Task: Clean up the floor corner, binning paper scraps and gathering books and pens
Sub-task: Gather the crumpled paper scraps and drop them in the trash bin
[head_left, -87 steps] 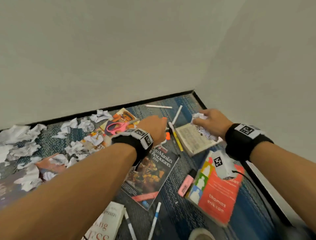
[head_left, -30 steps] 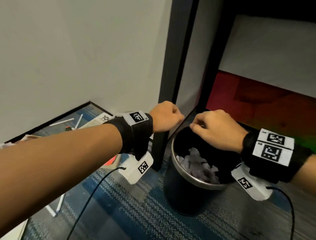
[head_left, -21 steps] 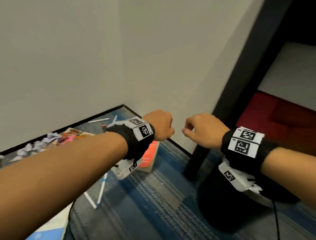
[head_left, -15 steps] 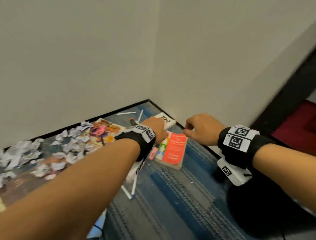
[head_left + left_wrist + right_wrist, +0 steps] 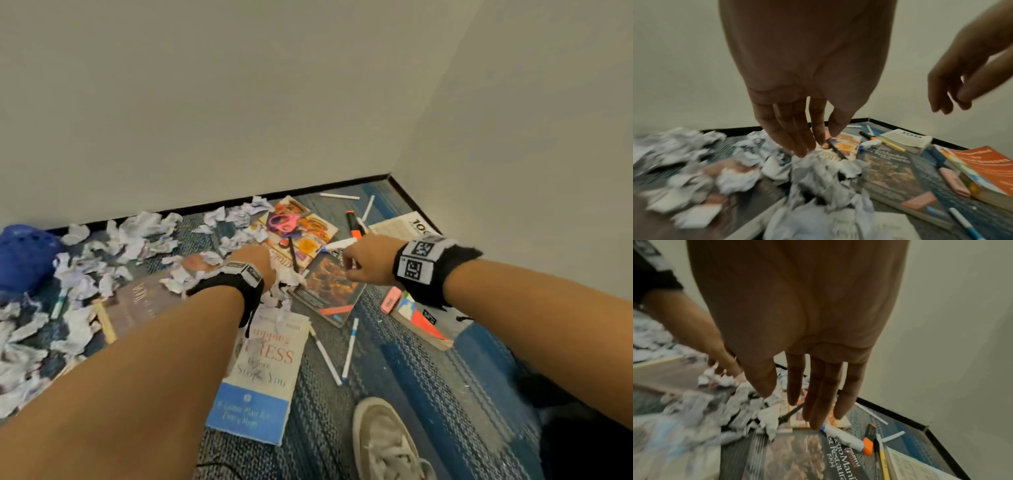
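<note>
Reaching with fingers spread, the left hand point(image 5: 797, 129) and right hand point(image 5: 813, 394) should, seemingly, scoop only crumpled paper scraps point(image 5: 818, 175), sparing the restaurant book point(image 5: 797, 456).

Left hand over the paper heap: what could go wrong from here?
1. The left hand hangs open over crumpled paper scraps lying on the books; a broad grab could catch the black pen beside them and bin it.
2. Pink scissors lie among nearby scraps, a possible hazard to fingers.
</note>
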Motion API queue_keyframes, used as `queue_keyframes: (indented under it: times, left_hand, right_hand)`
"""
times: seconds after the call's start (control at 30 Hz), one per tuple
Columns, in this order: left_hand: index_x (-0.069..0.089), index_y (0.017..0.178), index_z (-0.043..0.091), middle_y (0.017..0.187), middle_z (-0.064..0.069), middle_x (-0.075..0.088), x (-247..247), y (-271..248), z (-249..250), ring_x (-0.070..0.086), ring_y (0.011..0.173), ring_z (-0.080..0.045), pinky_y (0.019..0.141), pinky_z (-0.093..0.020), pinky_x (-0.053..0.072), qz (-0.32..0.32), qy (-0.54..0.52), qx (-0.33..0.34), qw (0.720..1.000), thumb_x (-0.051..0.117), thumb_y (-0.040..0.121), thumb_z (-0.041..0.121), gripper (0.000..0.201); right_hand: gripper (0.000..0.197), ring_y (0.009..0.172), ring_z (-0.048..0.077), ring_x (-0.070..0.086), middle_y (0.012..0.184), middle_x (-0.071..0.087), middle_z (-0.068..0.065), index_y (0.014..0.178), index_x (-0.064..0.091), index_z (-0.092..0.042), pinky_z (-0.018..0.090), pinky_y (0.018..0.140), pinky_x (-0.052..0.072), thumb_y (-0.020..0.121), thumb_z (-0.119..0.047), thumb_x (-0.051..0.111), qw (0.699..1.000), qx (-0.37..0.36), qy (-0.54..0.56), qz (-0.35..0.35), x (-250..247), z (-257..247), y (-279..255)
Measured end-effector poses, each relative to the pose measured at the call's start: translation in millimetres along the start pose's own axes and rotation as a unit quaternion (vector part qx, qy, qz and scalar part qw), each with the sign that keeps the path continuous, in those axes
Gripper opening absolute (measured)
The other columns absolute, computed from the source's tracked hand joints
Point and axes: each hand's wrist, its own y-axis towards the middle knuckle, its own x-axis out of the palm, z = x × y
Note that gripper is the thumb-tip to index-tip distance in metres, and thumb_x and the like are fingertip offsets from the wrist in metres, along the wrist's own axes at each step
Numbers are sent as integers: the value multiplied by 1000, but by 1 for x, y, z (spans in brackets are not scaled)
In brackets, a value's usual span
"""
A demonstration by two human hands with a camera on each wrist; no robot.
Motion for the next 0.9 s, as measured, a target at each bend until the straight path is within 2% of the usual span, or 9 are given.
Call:
queue_keyframes:
  times: [0.1,0.2,0.27,0.4,0.47,0.57,0.67,0.8,0.9]
  left_hand:
    - [51,122,6,116,-13,55,8,-3,-32,53,95,-28,80,-35,45,16,31,-66,997,49,96,34,38]
    - [35,130,4,135,-19,35,17,1,-61,39,123,-36,97,-44,44,148,-30,-160,975,63,86,37,62]
    - [28,135,1,139,-22,29,21,6,-65,34,127,-39,100,-44,42,196,-59,-135,970,64,85,39,72]
    - [3,151,10,151,-22,13,48,19,-80,24,139,-40,110,-48,35,135,-93,-84,983,69,74,58,112]
    - [-9,151,19,156,-20,1,68,24,-85,16,144,-41,107,-50,39,82,-87,-48,992,71,69,65,124]
    - [-20,149,20,158,-19,-4,84,29,-88,10,145,-40,100,-48,47,57,2,-36,998,65,65,75,132]
    - [-19,150,17,158,-18,1,84,37,-96,12,145,-37,103,-45,44,66,1,-50,997,64,63,77,134]
    - [-5,152,14,151,-10,19,77,43,-104,26,136,-29,105,-47,36,150,38,-69,986,53,59,87,132]
    - [-15,151,26,157,-9,3,70,53,-101,13,143,-32,109,-58,27,161,25,-82,983,51,57,90,131]
  right_hand:
    - [45,100,30,61,115,63,11,124,53,-12,37,81,50,92,-43,50,997,-22,-53,-53,19,-7,32]
    - [65,110,32,57,128,54,12,140,34,-14,42,88,50,90,-52,50,998,-60,-21,-28,27,-23,74]
    - [79,112,34,55,136,46,15,146,24,-17,45,89,51,86,-63,49,998,-53,32,-21,37,-33,85]
    - [100,134,38,36,153,22,19,152,0,-25,50,98,43,79,-74,48,994,-67,90,14,63,-74,128]
    - [105,141,38,23,159,5,16,151,-11,-30,55,102,38,77,-76,48,991,-88,79,59,73,-91,137]
    - [107,141,40,21,159,-15,16,147,-19,-36,57,97,41,74,-79,44,983,-140,61,102,87,-100,151]
    - [88,142,38,18,159,-11,13,149,-10,-39,56,99,41,84,-69,42,974,-179,84,107,93,-95,166]
    - [50,132,38,30,153,17,14,142,28,-26,51,90,47,97,-35,46,969,-217,28,119,104,-90,177]
    - [38,119,39,40,140,33,17,131,40,-14,50,82,48,94,-18,50,961,-247,23,124,112,-87,183]
